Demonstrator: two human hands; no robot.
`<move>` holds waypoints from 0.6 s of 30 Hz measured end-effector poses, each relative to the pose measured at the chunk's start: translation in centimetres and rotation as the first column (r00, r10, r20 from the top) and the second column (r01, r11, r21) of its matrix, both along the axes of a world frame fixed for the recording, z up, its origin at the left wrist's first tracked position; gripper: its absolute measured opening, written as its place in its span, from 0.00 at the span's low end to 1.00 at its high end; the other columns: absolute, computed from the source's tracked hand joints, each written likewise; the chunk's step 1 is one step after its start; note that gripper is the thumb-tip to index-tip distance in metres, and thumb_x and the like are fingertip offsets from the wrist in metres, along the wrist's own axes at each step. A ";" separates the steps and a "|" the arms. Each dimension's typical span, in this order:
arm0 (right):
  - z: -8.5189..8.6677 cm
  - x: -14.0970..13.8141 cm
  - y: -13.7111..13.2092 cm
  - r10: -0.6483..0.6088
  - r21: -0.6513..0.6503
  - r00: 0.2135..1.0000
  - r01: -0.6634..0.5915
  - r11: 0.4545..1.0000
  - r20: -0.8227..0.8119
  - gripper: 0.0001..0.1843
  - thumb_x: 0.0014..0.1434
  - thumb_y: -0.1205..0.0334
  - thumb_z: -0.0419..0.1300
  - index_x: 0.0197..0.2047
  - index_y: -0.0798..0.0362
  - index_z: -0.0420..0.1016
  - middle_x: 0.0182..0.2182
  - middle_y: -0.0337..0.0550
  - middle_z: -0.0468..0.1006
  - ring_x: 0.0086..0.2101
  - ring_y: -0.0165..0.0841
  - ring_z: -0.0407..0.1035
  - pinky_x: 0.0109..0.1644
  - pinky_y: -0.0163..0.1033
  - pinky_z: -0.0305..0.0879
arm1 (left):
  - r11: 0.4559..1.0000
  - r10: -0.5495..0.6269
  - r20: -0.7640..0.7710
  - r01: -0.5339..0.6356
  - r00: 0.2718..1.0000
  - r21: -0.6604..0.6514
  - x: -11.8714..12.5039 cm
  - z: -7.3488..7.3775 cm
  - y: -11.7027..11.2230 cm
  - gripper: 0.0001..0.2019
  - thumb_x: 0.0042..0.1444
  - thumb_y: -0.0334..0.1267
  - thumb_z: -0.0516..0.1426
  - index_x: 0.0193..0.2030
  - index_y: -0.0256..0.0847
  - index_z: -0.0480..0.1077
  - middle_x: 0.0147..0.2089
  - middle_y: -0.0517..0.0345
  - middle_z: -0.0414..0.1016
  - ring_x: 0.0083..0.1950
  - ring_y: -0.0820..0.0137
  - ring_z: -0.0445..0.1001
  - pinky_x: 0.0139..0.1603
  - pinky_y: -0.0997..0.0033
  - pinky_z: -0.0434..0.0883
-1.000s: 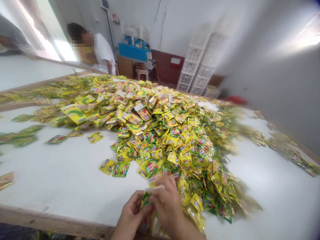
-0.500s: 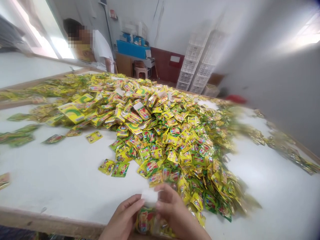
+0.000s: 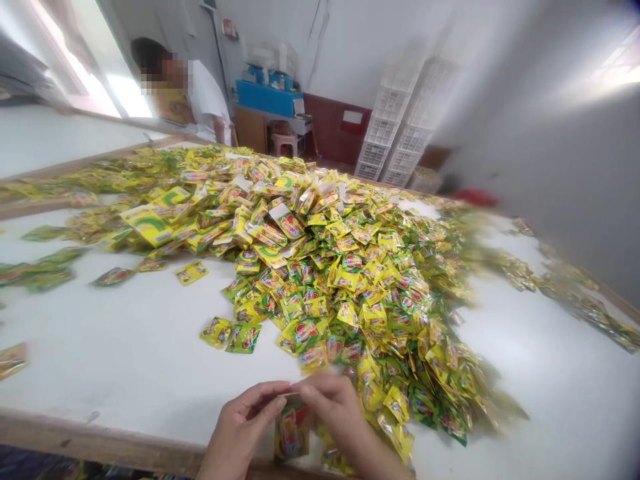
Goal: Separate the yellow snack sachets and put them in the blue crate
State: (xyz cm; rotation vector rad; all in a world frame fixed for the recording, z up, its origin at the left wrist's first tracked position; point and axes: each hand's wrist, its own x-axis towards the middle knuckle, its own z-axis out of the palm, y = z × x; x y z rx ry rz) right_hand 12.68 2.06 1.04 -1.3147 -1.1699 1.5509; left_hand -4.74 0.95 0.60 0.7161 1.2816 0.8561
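Note:
At the table's near edge, a small printed carton in green, red and yellow is held upright between my two hands. My left hand grips its upper left side, thumb and fingers pinched at the top edge. My right hand pinches the top edge from the other side, its fingers partly blurred. Only a thin pale edge of the carton's top flap shows between the fingertips. Just beyond my hands spreads a heap of small shiny yellow and green sachets. Two sachets lie apart from the heap on its left.
Several yellow cartons, some with raised white flaps, are piled behind the sachets. A white table with a wooden edge carries everything. Across it, a person in a white top stands at the far left. Stacked white crates stand behind.
The carton's white top flap faced me before; now it is folded down and seen edge-on. My right-hand fingers have come over the top towards my left hand.

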 end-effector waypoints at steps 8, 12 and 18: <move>-1.4 -0.5 -0.2 -0.169 -0.115 0.985 0.165 0.980 -0.028 0.16 0.43 0.50 0.72 0.31 0.53 0.83 0.18 0.37 0.74 0.16 0.25 0.62 0.20 0.31 0.60 | 0.960 -0.126 -0.202 0.170 0.971 0.221 -0.2 -2.2 0.1 0.14 0.56 0.46 0.60 0.46 0.46 0.77 0.46 0.56 0.81 0.49 0.62 0.77 0.51 0.68 0.73; -0.7 0.5 -0.6 -0.141 0.177 0.981 0.117 0.977 0.131 0.08 0.48 0.56 0.71 0.31 0.49 0.85 0.26 0.43 0.79 0.29 0.33 0.71 0.34 0.36 0.67 | 0.800 -0.167 -0.315 0.315 0.934 0.511 -0.4 -2.5 0.4 0.06 0.57 0.37 0.60 0.39 0.47 0.79 0.42 0.58 0.81 0.44 0.67 0.78 0.47 0.73 0.74; -0.4 1.3 -0.6 -0.055 -0.058 0.994 0.061 0.996 0.091 0.11 0.48 0.54 0.70 0.29 0.54 0.81 0.22 0.42 0.78 0.23 0.33 0.71 0.27 0.35 0.65 | 0.810 -0.182 -0.285 0.308 0.941 0.498 0.2 -2.4 0.2 0.05 0.59 0.36 0.59 0.39 0.45 0.78 0.42 0.56 0.80 0.45 0.67 0.78 0.47 0.73 0.75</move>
